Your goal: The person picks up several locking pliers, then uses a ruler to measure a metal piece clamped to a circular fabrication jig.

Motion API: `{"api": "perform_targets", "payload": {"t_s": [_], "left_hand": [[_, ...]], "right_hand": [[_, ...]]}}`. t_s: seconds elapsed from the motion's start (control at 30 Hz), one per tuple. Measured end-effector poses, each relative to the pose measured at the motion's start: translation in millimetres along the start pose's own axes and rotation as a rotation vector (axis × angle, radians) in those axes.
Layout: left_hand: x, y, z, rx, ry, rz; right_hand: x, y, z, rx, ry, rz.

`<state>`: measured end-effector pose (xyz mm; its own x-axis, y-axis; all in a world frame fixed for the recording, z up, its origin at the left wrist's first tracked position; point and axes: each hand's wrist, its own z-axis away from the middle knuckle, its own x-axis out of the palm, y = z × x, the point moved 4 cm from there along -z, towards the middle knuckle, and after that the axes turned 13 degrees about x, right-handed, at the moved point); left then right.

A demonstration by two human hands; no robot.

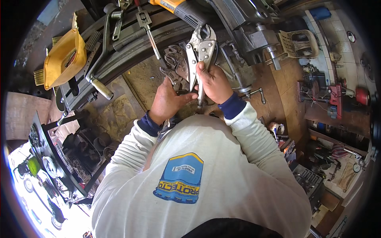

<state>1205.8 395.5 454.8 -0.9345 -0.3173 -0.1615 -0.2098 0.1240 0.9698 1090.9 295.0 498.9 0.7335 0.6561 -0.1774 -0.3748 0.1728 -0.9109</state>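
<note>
The person (131,154) over there wears a wide fisheye on the head, aimed steeply down. The shirt (246,178), on the near side of the pliers (206,49), looms closest; the chair (295,44), right of the pliers, is well farther off.

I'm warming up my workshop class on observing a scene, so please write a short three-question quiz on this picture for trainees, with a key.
1. True or false: the person's right hand grips the locking pliers.

2. Multiple choice: what colour is the plastic tub at the upper left?
A. Green
B. Yellow
C. Red

3. Short answer: in the picture, which lies nearer the locking pliers, the plastic tub or the power tool at the top?

Key:
1. True
2. B
3. The power tool
</note>
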Motion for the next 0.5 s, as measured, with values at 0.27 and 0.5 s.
{"api": "perform_targets", "payload": {"t_s": [0.27,0.5], "left_hand": [[10,14,3,0.009,0.005,-0.159],[12,-4,13,0.069,0.056,-0.149]], "right_hand": [[-4,8,12,0.086,0.125,0.104],[4,35,15,-0.066,0.069,0.143]]}}
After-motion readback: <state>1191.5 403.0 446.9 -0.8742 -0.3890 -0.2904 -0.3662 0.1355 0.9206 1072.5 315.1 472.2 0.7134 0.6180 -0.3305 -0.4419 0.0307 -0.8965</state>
